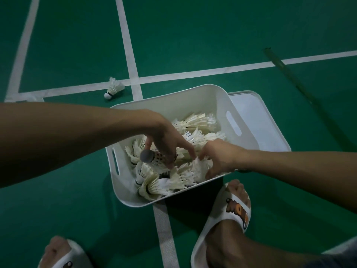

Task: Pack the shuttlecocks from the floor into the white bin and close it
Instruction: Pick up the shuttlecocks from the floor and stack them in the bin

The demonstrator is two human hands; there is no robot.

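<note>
The white bin (195,97) stands on the green court floor, holding several white feather shuttlecocks (195,122). My left hand (168,140) reaches in from the left and grips a shuttlecock (152,157) whose grey cork points toward me. My right hand (218,155) comes in over the bin's near rim, its fingers curled round the feathers of another shuttlecock (199,167). One loose shuttlecock (114,89) lies on the floor beyond the bin, to the left. The bin's white lid (258,117) lies flat under the bin's right side.
White court lines cross the floor around the bin. A long dark green rod (286,72) lies diagonally at the upper right. My two feet in white slides (229,209) stand just in front of the bin.
</note>
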